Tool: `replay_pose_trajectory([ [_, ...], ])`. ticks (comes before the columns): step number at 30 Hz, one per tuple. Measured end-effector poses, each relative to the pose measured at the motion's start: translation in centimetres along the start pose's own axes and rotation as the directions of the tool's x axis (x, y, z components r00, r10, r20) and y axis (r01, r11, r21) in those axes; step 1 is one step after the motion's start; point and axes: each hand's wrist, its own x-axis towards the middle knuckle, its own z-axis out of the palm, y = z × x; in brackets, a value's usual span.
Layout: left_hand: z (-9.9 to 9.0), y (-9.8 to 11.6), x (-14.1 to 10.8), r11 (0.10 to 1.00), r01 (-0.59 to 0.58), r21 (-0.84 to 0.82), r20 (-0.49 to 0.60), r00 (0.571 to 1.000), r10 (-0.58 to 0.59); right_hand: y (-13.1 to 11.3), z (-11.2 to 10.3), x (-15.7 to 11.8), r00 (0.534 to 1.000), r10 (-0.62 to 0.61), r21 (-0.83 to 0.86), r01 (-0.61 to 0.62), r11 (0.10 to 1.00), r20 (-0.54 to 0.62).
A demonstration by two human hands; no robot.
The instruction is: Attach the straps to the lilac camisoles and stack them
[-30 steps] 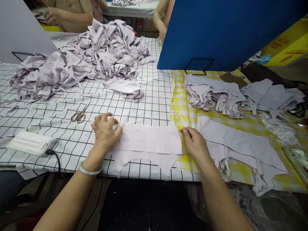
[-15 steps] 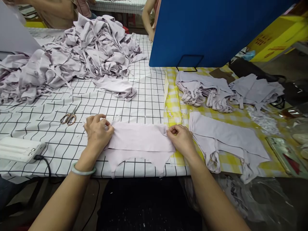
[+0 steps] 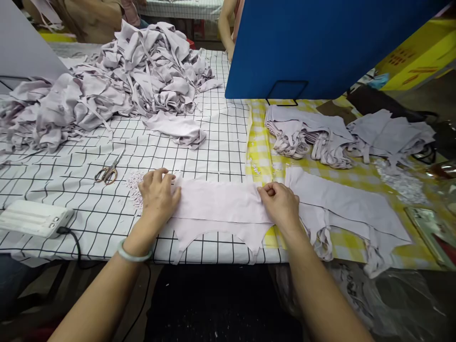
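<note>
A pale pink garment lies flat at the table's front edge, its curved cut-out and straps toward me. My left hand rests at its left end, fingers bent; the fingertips are partly hidden. At the garment's upper right corner, my right hand pinches the fabric between thumb and fingers. Just right of that hand lies a stack of similar garments on a yellow checked cloth. Small thread scraps are scattered left of my left hand.
Scissors and a white power bank with a cable lie left. A large garment heap stands behind. A blue panel, more stacks and a phone are right. Other people are across the table.
Both hands and the garment have shifted right in view. The garment's upper right corner, folded over before, now lies flatter. The whole view has also shifted slightly.
</note>
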Motion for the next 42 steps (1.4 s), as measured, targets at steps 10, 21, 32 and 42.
replay_pose_trajectory([
  [10, 2.9, 0.2, -1.6, 0.893, -0.422, -0.158, 0.347, 0.823, 0.450, -0.9, -0.1, -3.4, 0.902, -0.349, -0.081, 0.380, 0.922, 0.256],
  [21, 0.4, 10.5, -8.5, 0.450, -0.327, -0.831, -0.006, 0.814, 0.581, 2.1, -2.0, -19.7, 0.830, 0.123, 0.606, -0.490, 0.626, 0.544],
  [32, 3.0, 11.9, -9.3, 0.469, -0.315, -0.825, 0.097, 0.739, 0.666, 3.1, -10.4, -20.3, 0.822, -0.121, 0.578, -0.278, 0.767, 0.557],
  [42, 3.4, 12.6, -10.2, 0.520, -0.406, -0.752, 0.055, 0.747, 0.662, 1.1, -16.4, -13.9, 0.804, -0.256, 0.765, -0.335, 0.550, 0.536],
])
